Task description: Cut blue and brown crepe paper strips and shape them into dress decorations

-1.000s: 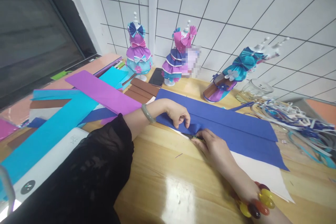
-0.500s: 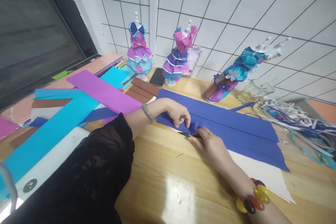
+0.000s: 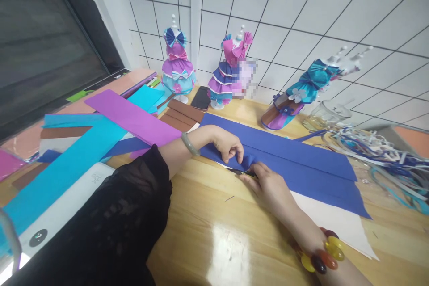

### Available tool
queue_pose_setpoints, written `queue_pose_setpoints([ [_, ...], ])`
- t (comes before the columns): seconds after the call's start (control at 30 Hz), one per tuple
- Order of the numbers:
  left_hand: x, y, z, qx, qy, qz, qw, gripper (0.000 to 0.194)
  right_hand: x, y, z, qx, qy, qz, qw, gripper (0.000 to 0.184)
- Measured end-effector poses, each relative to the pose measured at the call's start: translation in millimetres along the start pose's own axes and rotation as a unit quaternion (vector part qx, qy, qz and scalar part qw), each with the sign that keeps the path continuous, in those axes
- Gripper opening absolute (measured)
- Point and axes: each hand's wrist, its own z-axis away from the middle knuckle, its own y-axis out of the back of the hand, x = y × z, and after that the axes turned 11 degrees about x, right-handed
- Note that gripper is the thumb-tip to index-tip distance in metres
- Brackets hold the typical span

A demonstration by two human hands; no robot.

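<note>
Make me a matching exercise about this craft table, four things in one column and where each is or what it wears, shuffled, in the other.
Things:
1. left hand
2. right hand
3. blue sheet
4. phone

Places and details:
A. flat between two dressed mannequins
B. beaded bracelet at the wrist
C. lying over a white sheet
D. smooth bangle at the wrist

Pairs: 1-D, 2-B, 3-C, 4-A

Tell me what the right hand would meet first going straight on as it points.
The right hand would probably meet the raised blue fold first, then the left hand; depth is unclear.
</note>
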Motion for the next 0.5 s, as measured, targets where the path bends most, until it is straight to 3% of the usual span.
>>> queue_pose_setpoints([
  [0.5, 0.2, 0.6, 0.7, 0.001, 0.003, 0.008, 1.000, 0.048, -5.1, -1.0, -3.0, 0.000, -0.001, -0.015, 1.000, 0.022],
])
